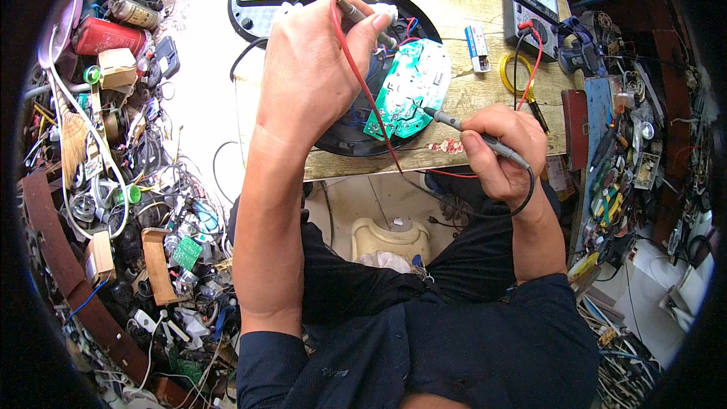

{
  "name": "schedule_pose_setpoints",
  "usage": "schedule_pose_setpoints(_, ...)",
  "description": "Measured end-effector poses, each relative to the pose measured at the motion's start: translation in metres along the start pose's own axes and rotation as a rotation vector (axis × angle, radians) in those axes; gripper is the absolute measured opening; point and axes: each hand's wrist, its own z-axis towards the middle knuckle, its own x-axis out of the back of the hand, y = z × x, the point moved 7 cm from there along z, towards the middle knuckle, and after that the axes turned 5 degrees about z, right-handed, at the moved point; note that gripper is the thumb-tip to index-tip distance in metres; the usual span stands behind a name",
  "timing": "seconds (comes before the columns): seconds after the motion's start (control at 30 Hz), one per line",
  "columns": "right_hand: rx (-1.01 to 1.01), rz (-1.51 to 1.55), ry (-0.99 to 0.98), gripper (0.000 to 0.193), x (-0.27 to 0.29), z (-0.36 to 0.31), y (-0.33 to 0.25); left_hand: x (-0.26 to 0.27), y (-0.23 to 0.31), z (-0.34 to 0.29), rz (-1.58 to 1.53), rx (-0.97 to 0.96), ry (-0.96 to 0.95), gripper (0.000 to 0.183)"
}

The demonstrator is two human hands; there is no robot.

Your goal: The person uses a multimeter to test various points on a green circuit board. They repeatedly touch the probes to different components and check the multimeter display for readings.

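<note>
A green circuit board [428, 68] lies tilted over the right part of an open black round housing [350, 142], with thin wires at its far end. My left hand [303, 68] pinches a grey test probe [362, 17] trailing a red lead [352, 64]; its tip points at the board's far left edge, contact unclear. In my right hand [509, 144] is a second grey test probe [447, 118] on a black lead [528, 195]. Its tip is at the board's right-middle face. An analog multimeter [531, 7] with red and black leads plugged in stands at the back right.
A round black cover [250, 1] lies behind the housing. Near the meter are a small blue-and-white box [477, 49] and a yellow-rimmed magnifying glass [506, 79]. Piled parts and cables [151, 204] crowd the left; tools [617, 174] crowd the right. A beige stool [386, 238] stands below.
</note>
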Motion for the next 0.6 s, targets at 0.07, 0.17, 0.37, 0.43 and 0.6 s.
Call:
schedule_pose_setpoints(0.07,0.007,-0.004,0.001,0.018,-0.0010,0.0009,-0.0006,0.0008,-0.0010,0.0000,0.002,0.000,0.000,0.021)
schedule_pose_setpoints(0.17,0.010,-0.001,0.004,0.019,-0.0022,0.0001,0.0007,0.0010,-0.0004,0.0000,0.010,-0.007,0.002,0.021)
schedule_pose_setpoints(0.37,0.011,-0.014,0.000,0.018,-0.0037,0.0008,0.0000,0.0018,0.0019,-0.0002,0.024,-0.003,-0.001,0.021)
schedule_pose_setpoints(0.43,0.004,-0.018,0.000,0.017,-0.0032,0.0006,0.0002,0.0019,0.0019,-0.0002,0.024,-0.009,0.003,0.021)
schedule_pose_setpoints(0.6,0.008,-0.012,0.008,0.017,-0.0027,0.0009,0.0008,0.0025,0.0041,0.0001,0.043,0.011,-0.009,0.020)
